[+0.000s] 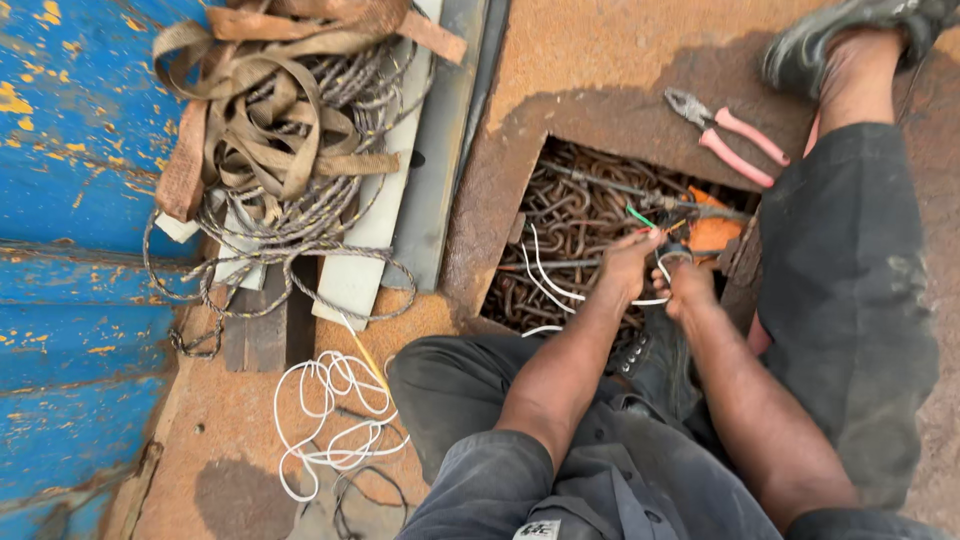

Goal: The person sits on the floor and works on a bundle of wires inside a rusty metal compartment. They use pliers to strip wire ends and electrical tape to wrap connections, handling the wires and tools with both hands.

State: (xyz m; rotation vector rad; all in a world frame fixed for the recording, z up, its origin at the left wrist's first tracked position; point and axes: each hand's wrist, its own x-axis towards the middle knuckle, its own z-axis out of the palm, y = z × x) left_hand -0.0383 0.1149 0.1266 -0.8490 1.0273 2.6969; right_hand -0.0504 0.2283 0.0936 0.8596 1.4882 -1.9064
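Left hand (628, 262) and right hand (688, 285) pinch thin white wires (545, 280) over the rusty chain-filled hatch (570, 215); pink-handled pliers (728, 135) lie at 1 o'clock.

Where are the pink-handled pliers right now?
The pink-handled pliers lie on the rusty deck in the head view's upper right, just beyond the square hatch opening and beside the person's shoe, untouched by either hand.

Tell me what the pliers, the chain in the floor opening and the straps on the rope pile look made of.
Pliers: grey metal jaws, pink handles that look plastic or rubber coated. Chain: steel links, brown and dull, apparently rusted. Straps: flat woven webbing, tan and dirty, folding limply like fabric.
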